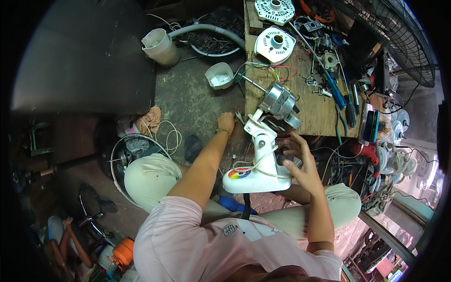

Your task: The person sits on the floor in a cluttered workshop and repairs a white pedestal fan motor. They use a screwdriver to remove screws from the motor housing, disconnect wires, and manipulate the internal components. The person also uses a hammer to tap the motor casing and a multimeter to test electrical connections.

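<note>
A white fan base with its neck (pixel 261 152) and a bare metal motor (pixel 278 101) stands tilted in front of me, at the bench edge. A pale cord is looped around the neck. My right hand (pixel 304 164) is open at the base's right side, thumb and fingers apart beside a dark part; whether it touches is unclear. Left of the motor, my left hand (pixel 226 122) is closed over the floor, its fingers mostly hidden. A small plug (pixel 239 117) shows right next to it; I cannot tell whether the hand grips it.
The wooden bench (pixel 307 110) carries white motor covers (pixel 275 44), screwdrivers (pixel 334 91), pliers (pixel 341 123) and loose parts. A white cup-shaped housing (pixel 219 75) and a grey container (pixel 161 48) stand on the floor. A fan grille (pixel 136 155) lies by my left knee. Another person sits at lower left.
</note>
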Action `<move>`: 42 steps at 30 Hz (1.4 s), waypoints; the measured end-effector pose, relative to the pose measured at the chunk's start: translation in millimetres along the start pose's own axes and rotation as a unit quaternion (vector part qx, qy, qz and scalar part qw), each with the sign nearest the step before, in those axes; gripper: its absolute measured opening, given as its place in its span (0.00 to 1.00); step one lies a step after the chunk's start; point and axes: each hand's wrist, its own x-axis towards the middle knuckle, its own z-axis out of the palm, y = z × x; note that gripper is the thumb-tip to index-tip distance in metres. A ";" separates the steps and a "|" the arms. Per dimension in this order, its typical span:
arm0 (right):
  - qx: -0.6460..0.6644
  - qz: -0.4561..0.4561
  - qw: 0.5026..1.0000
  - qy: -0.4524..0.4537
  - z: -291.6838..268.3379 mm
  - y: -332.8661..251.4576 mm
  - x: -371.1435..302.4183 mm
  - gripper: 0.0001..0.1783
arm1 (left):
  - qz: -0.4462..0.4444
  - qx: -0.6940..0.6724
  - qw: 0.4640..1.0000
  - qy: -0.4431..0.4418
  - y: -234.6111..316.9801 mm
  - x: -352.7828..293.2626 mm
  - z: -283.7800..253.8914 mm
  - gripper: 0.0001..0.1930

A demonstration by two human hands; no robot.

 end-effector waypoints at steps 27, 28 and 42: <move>-0.083 -0.255 0.948 0.170 20.9 -82.0 0.4 0.10 | -0.012 -0.824 0.537 -0.179 107.7 -132.7 -265.7 0.03; -0.079 -0.274 0.943 0.170 28.2 -86.9 2.2 0.10 | -0.004 -0.817 0.535 -0.216 111.1 -144.7 -269.7 0.03; 0.125 -0.229 0.960 0.106 38.9 -99.8 -1.0 0.04 | 0.259 -0.621 0.739 -0.043 131.8 -185.5 -304.6 0.05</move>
